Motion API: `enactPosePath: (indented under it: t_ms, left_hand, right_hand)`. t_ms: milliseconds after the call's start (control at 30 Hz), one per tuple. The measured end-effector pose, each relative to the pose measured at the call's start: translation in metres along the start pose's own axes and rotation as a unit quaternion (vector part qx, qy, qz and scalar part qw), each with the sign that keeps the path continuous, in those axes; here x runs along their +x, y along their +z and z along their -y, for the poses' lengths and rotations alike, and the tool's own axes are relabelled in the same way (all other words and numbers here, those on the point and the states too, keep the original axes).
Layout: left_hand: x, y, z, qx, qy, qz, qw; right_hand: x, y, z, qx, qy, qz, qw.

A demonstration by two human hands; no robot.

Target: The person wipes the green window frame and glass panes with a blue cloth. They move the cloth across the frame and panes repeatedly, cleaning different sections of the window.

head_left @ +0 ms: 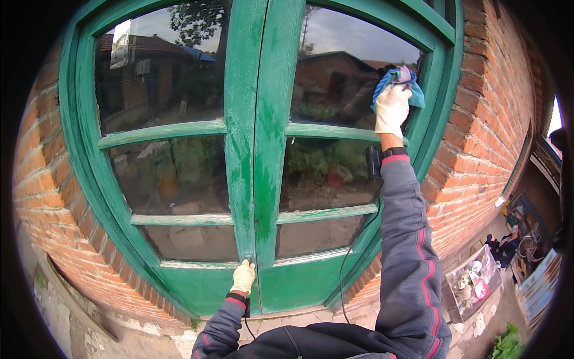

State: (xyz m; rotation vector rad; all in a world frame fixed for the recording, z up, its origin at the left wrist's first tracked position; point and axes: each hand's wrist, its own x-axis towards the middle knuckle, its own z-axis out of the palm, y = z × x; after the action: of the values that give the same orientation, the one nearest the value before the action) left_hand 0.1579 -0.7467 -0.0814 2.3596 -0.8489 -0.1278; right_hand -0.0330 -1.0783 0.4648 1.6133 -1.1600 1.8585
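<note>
A bunched blue cloth [417,92] is gripped in my gloved right hand [392,110]. The cloth lies against the upper right glass pane [341,85], close to the pane's outer frame. Low down on the green wooden double door [269,179], my gloved left hand [243,278] touches the left leaf by the centre seam. Its fingers are curled, and what they may hold is hidden. Both gloves are pale, and each wrist wears a black strap with a small box. Pale, worn crossbars [184,220] divide the panes, and darker green patches mark the centre stiles.
Brick walls [489,107] flank the door. At right on the ground stands an open box of rubbish [473,285], near a rusty corrugated sheet [540,287] and leafy greens [506,345]. A dark cable [343,273] hangs beside my right arm. A long board [74,296] lies at left.
</note>
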Motion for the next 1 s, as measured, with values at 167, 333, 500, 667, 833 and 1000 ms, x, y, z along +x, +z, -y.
enactPosePath:
  t_ms: [167, 333, 500, 667, 833, 1000]
  left_hand:
    - [0.0, -0.002, -0.001, 0.005, -0.006, 0.019, 1.0]
    - [0.0, -0.001, 0.003, 0.004, -0.005, 0.019, 1.0]
    - [0.001, 0.003, 0.008, 0.004, 0.0, 0.013, 1.0]
    - [0.003, 0.005, 0.011, 0.002, -0.002, 0.01, 1.0]
    - [0.003, 0.008, 0.012, -0.002, 0.002, -0.009, 1.0]
    - [0.008, 0.019, 0.021, -0.023, -0.016, -0.007, 1.0]
  right_hand:
    - [-0.049, -0.034, 0.102, 0.086, -0.124, 0.024, 0.988]
    - [-0.102, -0.066, 0.149, 0.26, -0.183, 0.13, 0.939]
    - [-0.104, -0.064, 0.103, 0.362, -0.2, 0.23, 0.881]
    - [-0.083, -0.038, 0.035, 0.317, -0.188, 0.17, 0.914]
    - [-0.048, -0.022, -0.066, 0.222, -0.12, 0.104, 0.962]
    - [-0.04, -0.016, -0.119, 0.057, -0.074, 0.124, 0.988]
